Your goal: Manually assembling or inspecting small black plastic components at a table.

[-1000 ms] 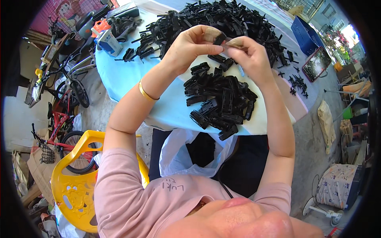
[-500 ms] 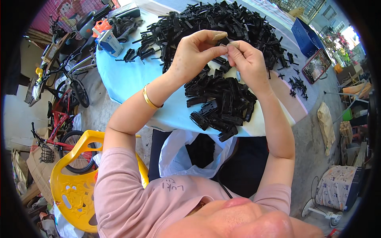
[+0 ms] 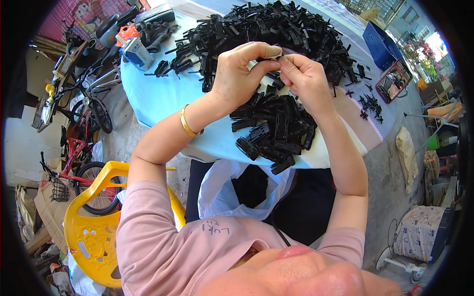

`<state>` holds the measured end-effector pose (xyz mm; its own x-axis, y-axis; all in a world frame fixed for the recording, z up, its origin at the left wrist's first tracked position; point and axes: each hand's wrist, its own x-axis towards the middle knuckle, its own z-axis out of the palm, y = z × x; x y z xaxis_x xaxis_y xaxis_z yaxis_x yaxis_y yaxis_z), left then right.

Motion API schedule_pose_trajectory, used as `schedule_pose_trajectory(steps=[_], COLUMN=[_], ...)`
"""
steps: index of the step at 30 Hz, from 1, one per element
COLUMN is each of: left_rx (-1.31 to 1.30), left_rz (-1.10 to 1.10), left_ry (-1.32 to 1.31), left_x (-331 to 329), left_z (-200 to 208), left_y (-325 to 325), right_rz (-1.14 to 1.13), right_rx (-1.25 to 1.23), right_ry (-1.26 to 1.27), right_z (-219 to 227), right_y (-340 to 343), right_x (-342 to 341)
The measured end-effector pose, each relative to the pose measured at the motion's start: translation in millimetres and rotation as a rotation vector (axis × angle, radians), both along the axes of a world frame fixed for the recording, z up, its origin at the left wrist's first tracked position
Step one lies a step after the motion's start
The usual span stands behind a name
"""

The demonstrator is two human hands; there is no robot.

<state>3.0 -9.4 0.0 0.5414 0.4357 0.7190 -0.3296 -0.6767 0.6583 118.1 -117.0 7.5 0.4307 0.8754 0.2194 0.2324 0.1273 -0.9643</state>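
Both my hands meet above the table between two heaps of black plastic parts. My left hand (image 3: 242, 69), its index finger wrapped in a tan bandage, pinches a small black piece (image 3: 269, 58) mostly hidden by the fingers. My right hand (image 3: 307, 79) is closed at the same spot, thumb and index finger together, touching the left fingertips. Whatever sits between the right fingertips is too small to make out. Beyond the hands spreads a large heap of slim black plastic parts (image 3: 316, 29). Nearer to me lies a smaller pile of longer black plastic pieces (image 3: 281, 128).
A white plastic bag (image 3: 212, 197) with black contents rests on my lap below the table edge. On the right are small black pins (image 3: 371, 106), a propped phone (image 3: 394, 81) and a blue basket (image 3: 380, 47). A blue-white carton (image 3: 138, 54) stands left, a yellow chair (image 3: 94, 237) beside me.
My left hand has turned slightly and its index finger has come down a little. The right fingers have shifted slightly left against it. Both heaps look the same.
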Motion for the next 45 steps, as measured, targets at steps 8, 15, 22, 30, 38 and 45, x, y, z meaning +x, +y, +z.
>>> schedule_pose_trajectory(steps=[8, 15, 22, 30, 38, 45], left_rx=[-0.353, -0.974, -0.833, -0.355, -0.571, -0.480], left_rz=[-0.252, -0.650, -0.643, -0.523, -0.511, -0.408], left_ry=[0.048, -0.019, 0.180, 0.268, 0.154, 0.096], left_x=[6, 4, 4, 5, 7, 6], left_z=[1, 7, 7, 4, 4, -1], left_y=[6, 18, 20, 0, 10, 10], right_rz=[-0.016, -0.109, -0.081, -0.088, 0.127, 0.035], right_rx=[0.013, 0.213, 0.392, 0.151, 0.051, 0.036], right_ry=[-0.010, -0.387, -0.354, -0.186, 0.288, 0.018], right_z=[-2, 2, 5, 0, 3, -1], right_y=[4, -3, -7, 1, -3, 1], right_x=[4, 10, 12, 14, 17, 10])
